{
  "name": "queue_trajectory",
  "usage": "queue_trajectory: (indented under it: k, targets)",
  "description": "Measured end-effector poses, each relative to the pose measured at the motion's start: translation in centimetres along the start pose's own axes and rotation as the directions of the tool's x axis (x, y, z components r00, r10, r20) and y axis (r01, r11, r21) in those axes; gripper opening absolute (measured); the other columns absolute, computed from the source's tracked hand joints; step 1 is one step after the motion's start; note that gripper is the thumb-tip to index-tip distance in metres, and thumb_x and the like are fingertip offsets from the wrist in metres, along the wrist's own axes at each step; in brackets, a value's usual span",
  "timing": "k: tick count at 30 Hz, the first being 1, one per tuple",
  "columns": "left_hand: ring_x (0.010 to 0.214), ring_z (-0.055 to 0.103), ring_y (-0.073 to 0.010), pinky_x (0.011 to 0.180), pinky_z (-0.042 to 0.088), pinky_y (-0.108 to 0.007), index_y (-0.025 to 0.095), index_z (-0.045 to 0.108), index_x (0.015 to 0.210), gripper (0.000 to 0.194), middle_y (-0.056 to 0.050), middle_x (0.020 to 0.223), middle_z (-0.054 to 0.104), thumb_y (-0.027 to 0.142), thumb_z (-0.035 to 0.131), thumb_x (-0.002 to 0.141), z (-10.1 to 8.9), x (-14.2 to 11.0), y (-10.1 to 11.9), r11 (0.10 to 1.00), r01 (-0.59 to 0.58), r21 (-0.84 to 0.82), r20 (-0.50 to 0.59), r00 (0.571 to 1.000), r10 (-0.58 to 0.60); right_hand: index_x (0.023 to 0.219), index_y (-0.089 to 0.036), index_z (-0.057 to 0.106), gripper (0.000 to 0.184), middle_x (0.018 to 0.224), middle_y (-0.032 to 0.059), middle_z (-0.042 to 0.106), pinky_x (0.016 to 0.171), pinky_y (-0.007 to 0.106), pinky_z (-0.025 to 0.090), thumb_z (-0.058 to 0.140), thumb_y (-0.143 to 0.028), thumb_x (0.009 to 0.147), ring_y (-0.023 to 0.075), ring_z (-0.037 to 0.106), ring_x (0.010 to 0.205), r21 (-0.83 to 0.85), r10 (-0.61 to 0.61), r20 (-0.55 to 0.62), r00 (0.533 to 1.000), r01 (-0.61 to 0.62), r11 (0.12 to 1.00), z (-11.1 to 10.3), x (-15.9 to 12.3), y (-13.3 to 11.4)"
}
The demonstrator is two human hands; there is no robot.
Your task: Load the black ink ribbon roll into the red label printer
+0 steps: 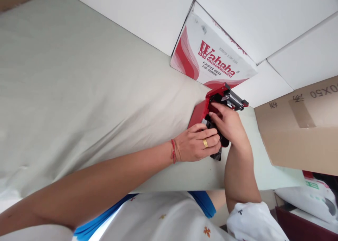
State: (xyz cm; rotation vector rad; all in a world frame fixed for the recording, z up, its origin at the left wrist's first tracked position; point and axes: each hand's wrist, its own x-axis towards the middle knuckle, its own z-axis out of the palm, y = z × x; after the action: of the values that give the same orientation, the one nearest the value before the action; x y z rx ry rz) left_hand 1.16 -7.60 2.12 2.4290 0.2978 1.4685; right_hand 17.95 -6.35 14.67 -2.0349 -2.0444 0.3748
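Note:
A red and black tape dispenser (pixel 208 105) with a metal front part lies on the pale green cloth-covered table (pixel 79 93), right of the middle. My left hand (pixel 196 144), with a gold ring and a red string bracelet, is closed around its black handle end. My right hand (pixel 228 123) comes in from the lower right, its fingers curled on the dispenser's top near the metal part. Both hands touch each other over the tool.
A white "Wahaha" water carton (pixel 211 56) stands just behind the dispenser among plain white boxes (pixel 148 8). A brown cardboard box (pixel 301 128) sits at the right edge of the table. White bags (pixel 311 197) lie below on the right.

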Motion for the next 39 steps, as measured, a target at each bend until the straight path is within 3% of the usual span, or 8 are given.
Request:
queue_trajectory:
  k: [3, 5, 8, 11, 13, 19, 26, 39]
  targets:
    - [0.131, 0.083, -0.0221, 0.109, 0.06, -0.042, 0.032, 0.079, 0.123, 0.019, -0.003, 0.13, 0.091, 0.021, 0.067, 0.113, -0.1, -0.1, -0.1, 1.0, -0.01, -0.025, -0.033, 0.999, 0.009, 0.132, -0.025, 0.089, 0.036, 0.129, 0.0102, 0.088, 0.097, 0.044, 0.07, 0.073, -0.045, 0.107, 0.0249, 0.083, 0.103, 0.241, -0.008, -0.109, 0.994, 0.034, 0.97, -1.6, -2.9, 0.3]
    - [0.13, 0.084, -0.0215, 0.108, 0.06, -0.041, 0.031, 0.079, 0.124, 0.017, -0.003, 0.128, 0.091, 0.022, 0.068, 0.113, 0.0, -0.3, 0.0, 0.998, -0.047, 0.034, -0.053, 0.997, 0.049, 0.129, -0.026, 0.09, 0.038, 0.117, 0.0088, 0.087, 0.093, 0.044, 0.07, 0.072, -0.054, 0.111, 0.0234, 0.082, 0.096, 0.266, 0.032, -0.366, 0.93, 0.071, 0.961, -2.5, -3.8, 1.4]
    - [0.125, 0.084, -0.0188, 0.109, 0.059, -0.039, 0.027, 0.08, 0.122, 0.015, -0.001, 0.12, 0.092, 0.021, 0.069, 0.113, 0.1, -0.2, 0.3, 0.967, -0.115, 0.227, -0.15, 0.977, 0.151, 0.141, -0.026, 0.085, 0.052, 0.149, 0.0142, 0.08, 0.123, 0.057, 0.061, 0.065, -0.066, 0.114, 0.0323, 0.074, 0.143, 0.103, -0.029, -0.652, 0.758, 0.126, 0.987, -2.9, -2.8, 4.2]
    - [0.119, 0.084, -0.0163, 0.108, 0.058, -0.036, 0.025, 0.081, 0.115, 0.011, 0.0, 0.113, 0.092, 0.021, 0.07, 0.112, -0.1, 0.1, 0.5, 0.932, -0.136, 0.337, -0.231, 0.947, 0.222, 0.153, -0.024, 0.079, 0.072, 0.162, 0.0177, 0.073, 0.138, 0.064, 0.048, 0.056, -0.08, 0.113, 0.0354, 0.065, 0.159, 0.005, -0.081, -0.581, 0.81, 0.103, 0.995, -2.4, -0.8, 6.6]
    - [0.117, 0.083, -0.016, 0.108, 0.058, -0.037, 0.025, 0.081, 0.113, 0.011, 0.0, 0.112, 0.092, 0.024, 0.07, 0.113, -0.3, 0.3, 0.5, 0.928, -0.144, 0.343, -0.225, 0.947, 0.23, 0.154, -0.021, 0.078, 0.077, 0.155, 0.019, 0.077, 0.132, 0.062, 0.054, 0.053, -0.081, 0.113, 0.0345, 0.072, 0.149, -0.014, -0.1, -0.534, 0.84, 0.109, 0.994, -1.9, -0.4, 7.0]
    - [0.113, 0.083, -0.0157, 0.106, 0.058, -0.038, 0.025, 0.081, 0.112, 0.014, 0.001, 0.11, 0.091, 0.025, 0.067, 0.114, -0.5, 0.3, 0.3, 0.944, -0.121, 0.305, -0.233, 0.952, 0.198, 0.128, -0.023, 0.09, 0.046, 0.125, 0.0137, 0.086, 0.108, 0.05, 0.064, 0.059, -0.056, 0.12, 0.0287, 0.08, 0.121, -0.038, -0.197, -0.558, 0.806, 0.212, 0.976, -1.2, -4.6, 4.1]
    - [0.112, 0.085, -0.017, 0.103, 0.06, -0.037, 0.025, 0.079, 0.115, 0.011, 0.0, 0.109, 0.092, 0.02, 0.07, 0.112, -0.8, 0.5, 0.3, 0.959, -0.092, 0.268, -0.229, 0.961, 0.157, 0.127, -0.02, 0.088, 0.023, 0.119, 0.0112, 0.085, 0.095, 0.038, 0.065, 0.07, -0.025, 0.116, 0.0224, 0.078, 0.108, -0.186, -0.398, -0.348, 0.849, 0.353, 0.917, -0.4, -7.5, 3.1]
    - [0.113, 0.085, -0.0198, 0.102, 0.06, -0.04, 0.022, 0.076, 0.123, 0.014, -0.003, 0.11, 0.09, 0.021, 0.066, 0.113, -1.3, 0.5, 0.4, 0.974, -0.071, 0.215, -0.18, 0.977, 0.111, 0.125, -0.018, 0.087, 0.021, 0.111, 0.0067, 0.085, 0.082, 0.035, 0.06, 0.069, -0.02, 0.115, 0.021, 0.072, 0.096, -0.307, -0.43, -0.249, 0.868, 0.35, 0.885, -0.3, -7.7, 2.2]
